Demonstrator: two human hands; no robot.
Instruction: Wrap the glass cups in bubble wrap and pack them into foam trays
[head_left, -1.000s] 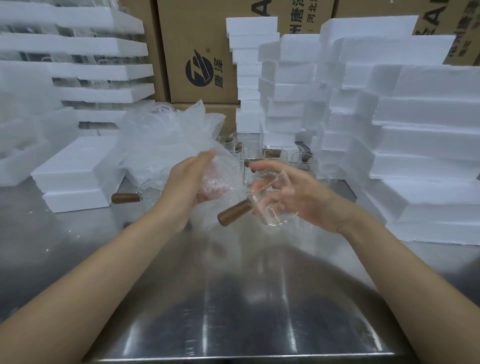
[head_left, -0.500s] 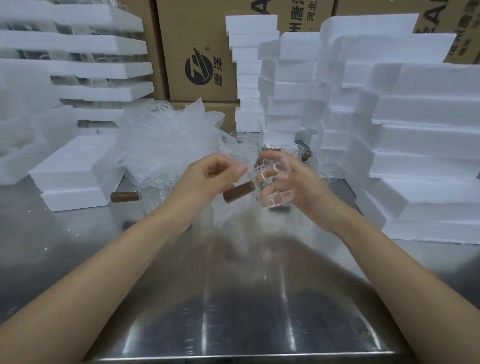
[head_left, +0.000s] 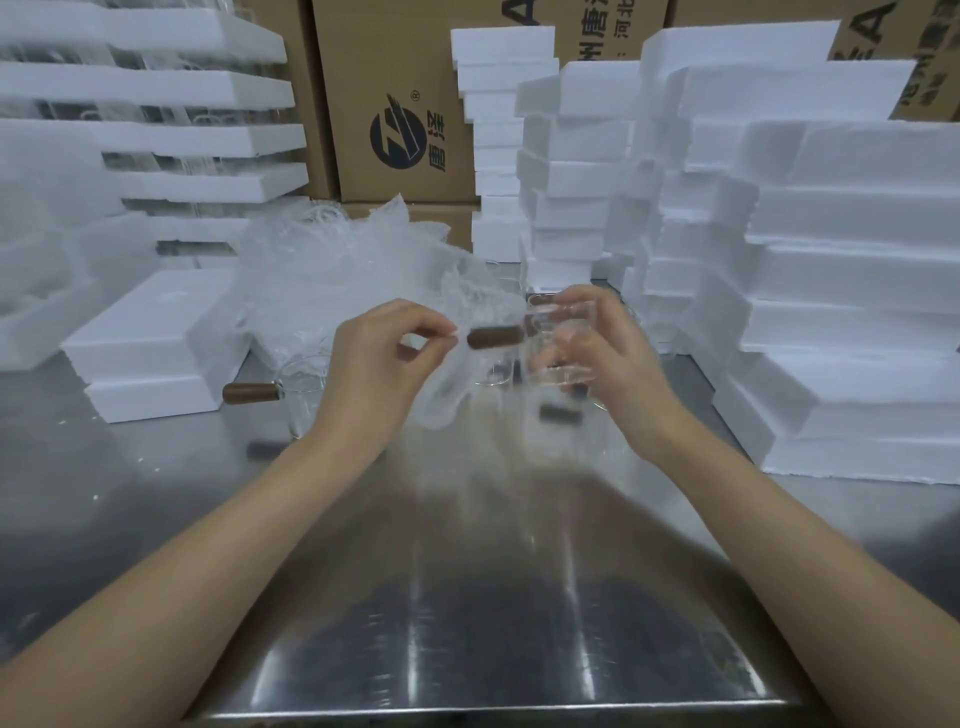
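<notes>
The right hand (head_left: 613, 358) holds a glass cup (head_left: 558, 345) above the table (head_left: 467, 597), its fingers curled around the clear body. The brown wooden handle (head_left: 496, 336) of this cup points to the left, toward the left hand (head_left: 384, 364). The grip of the left hand is pressed together: thumb and forefinger pinch a small sheet of bubble wrap (head_left: 441, 384), which hangs down just beside the handle. Behind the hands lies a loose heap of bubble wrap (head_left: 332, 260). A second cup with wooden handle (head_left: 291, 392) stands on the table behind the left forearm. More cups (head_left: 498, 371) stand behind the hands, partly hidden. On the left lie two closed foam trays (head_left: 150, 353), one on the other; what is inside them I cannot tell. Tall piles of foam trays (head_left: 841, 291) stand at the right, and cardboard boxes (head_left: 395, 104) behind.
</notes>
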